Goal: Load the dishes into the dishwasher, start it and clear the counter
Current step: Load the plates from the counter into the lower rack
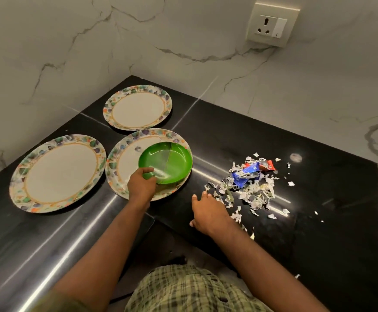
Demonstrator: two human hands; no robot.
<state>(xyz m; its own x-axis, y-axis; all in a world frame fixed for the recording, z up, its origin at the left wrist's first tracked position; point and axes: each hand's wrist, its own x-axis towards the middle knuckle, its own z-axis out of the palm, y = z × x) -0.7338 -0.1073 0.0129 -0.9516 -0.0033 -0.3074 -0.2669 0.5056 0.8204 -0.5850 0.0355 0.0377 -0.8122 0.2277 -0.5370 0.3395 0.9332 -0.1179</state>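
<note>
Left hand (141, 184): fingers curled over the near rim of the green bowl (166, 162), gripping it
Green bowl: sits on the floral plate (125, 163) at centre
Other plates: one (57, 173) at 9 o'clock, one (137, 107) at 12 o'clock, both on the black table (228, 131)
Right hand (208, 213): flat on the table, fingers loosely spread, holding nothing
Torn paper and wrapper scraps (248, 183): heaped at 3 o'clock, just beside the right fingertips

head | worn on head | faces forward-down | close over black counter (239, 136) corner
</note>
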